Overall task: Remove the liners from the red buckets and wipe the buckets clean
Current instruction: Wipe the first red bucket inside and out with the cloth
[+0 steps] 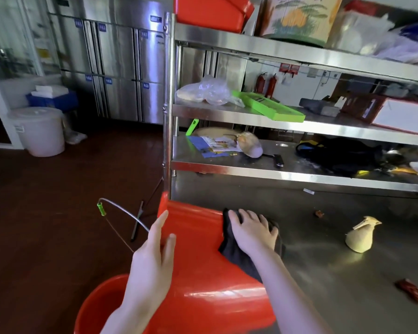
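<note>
— How far along am I?
— Your red bucket [203, 273] lies tipped on the table [336, 273], seemingly liner-free. Your left hand [152, 263] rests flat on it, and your right hand [251, 235], fingers spread, presses the cloth [237, 256] against it. The second bucket [210, 13] above it waits.

Honestly, nothing here reads cleanly. The steel fridge [116, 68] has small blue labels [102, 27] on its doors with white characters, but they're too blurry to make out. Its little control panel [155, 19] up top has a dark display, and the digits are illegible. On the white wall behind the shelves there are red signs [289, 67] with print too small to tell. The cardboard box [299, 18] on the top shelf has a fruit picture and some dark lettering cut off at the frame's edge. A colourful leaflet [217, 144] on a lower shelf carries print, unreadable. The white bucket [41, 133] has a small label [19, 128] on its side, also a blur.
</note>
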A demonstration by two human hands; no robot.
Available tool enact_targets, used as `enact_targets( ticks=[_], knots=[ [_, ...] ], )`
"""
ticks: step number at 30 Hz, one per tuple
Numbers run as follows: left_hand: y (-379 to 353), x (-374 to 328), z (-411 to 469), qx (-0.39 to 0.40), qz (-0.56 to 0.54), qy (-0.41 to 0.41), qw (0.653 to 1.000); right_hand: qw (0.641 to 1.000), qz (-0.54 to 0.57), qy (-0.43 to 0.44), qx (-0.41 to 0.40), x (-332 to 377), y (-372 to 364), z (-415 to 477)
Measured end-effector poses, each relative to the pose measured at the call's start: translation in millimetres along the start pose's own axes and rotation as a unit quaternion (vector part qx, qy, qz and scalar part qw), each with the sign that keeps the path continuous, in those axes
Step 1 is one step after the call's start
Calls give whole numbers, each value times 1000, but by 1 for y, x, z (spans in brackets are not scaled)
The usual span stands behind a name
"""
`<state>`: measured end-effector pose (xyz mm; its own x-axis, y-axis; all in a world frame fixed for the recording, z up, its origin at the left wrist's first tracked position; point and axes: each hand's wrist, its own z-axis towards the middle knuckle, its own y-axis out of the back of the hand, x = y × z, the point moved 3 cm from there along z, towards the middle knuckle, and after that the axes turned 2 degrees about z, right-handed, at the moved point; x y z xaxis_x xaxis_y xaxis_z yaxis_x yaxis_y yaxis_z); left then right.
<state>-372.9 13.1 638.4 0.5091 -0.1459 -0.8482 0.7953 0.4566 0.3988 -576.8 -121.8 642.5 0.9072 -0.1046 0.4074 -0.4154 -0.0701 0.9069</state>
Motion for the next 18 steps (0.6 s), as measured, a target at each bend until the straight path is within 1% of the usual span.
enact_targets(
  ticks=[2,5,7,9,11,12,14,16,18],
  knots=[
    [-1,1,3,-11,6,2,1000,995,-11,94,-18,38,-9,-11],
    [0,7,19,-25,9,20,999,959,-48,270,-75,87,-36,-52],
    [2,9,24,-24,7,16,1000,937,-51,325,-113,92,-44,-76],
    [4,10,18,-5,13,-12,1000,927,-54,341,-148,74,-43,-83],
    [5,12,6,10,17,-49,999,926,-60,322,-188,45,-38,-81],
    [6,15,-1,13,8,-61,998,933,-64,293,-201,29,-33,-76],
    [7,19,-12,18,-11,-62,998,961,-71,194,-186,-3,-20,-56],
    [9,19,-22,21,-22,-71,997,991,-47,79,-101,-34,-4,-23],
    [10,22,-30,28,-11,-78,997,1000,-5,-8,-1,-45,11,3]
  ],
)
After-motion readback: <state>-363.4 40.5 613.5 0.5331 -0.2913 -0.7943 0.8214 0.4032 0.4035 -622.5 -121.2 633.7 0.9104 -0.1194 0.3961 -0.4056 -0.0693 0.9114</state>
